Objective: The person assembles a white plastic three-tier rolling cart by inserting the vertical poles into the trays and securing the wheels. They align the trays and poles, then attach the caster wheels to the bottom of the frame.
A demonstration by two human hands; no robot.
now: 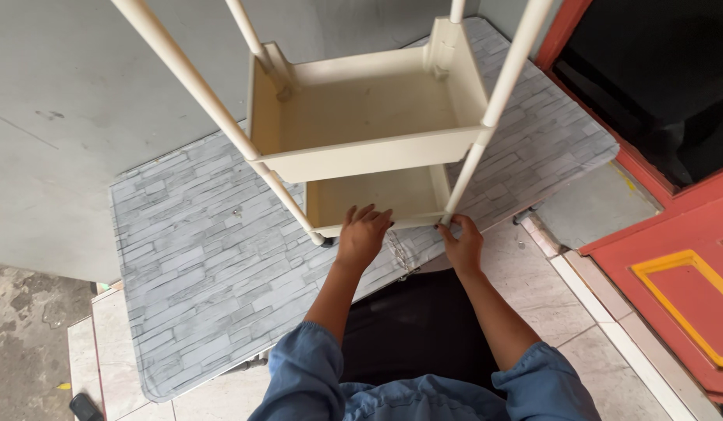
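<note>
A: Cream plastic, all of it: a cream-coloured plastic shelving rack with box-shaped trays and round poles (361, 132) is standing on a low bench topped with a grey stone-brick patterned sheet (197, 265). The rack is sitting toward the bench's near edge, close to the person.

B: What are the hands doing?

A: The left hand (363, 234) is lying flat with its fingers spread on the front lip of the lower cream tray (377, 196), pressing rather than gripping, so it is loose and holding nothing. The right hand (463, 245) is curling around the foot of the front right pole (472, 168), just where the pole is meeting the tray corner; I am reading that as a light grasp on the pole's base.

B: Why hold it that way?

A: My judgement is that the flat palm is steadying the tray while the other hand is working at the pole joint. The upper cream tray (361, 109) is resting on the four poles above, so the frame is probably needing support low down.

B: Anything else around?

A: A pale tiled floor (611, 351) is lying underneath, a red door with a yellow panel outline (681, 273) is standing at the right, and a small dark object (87, 407) is lying at the lower left.
</note>
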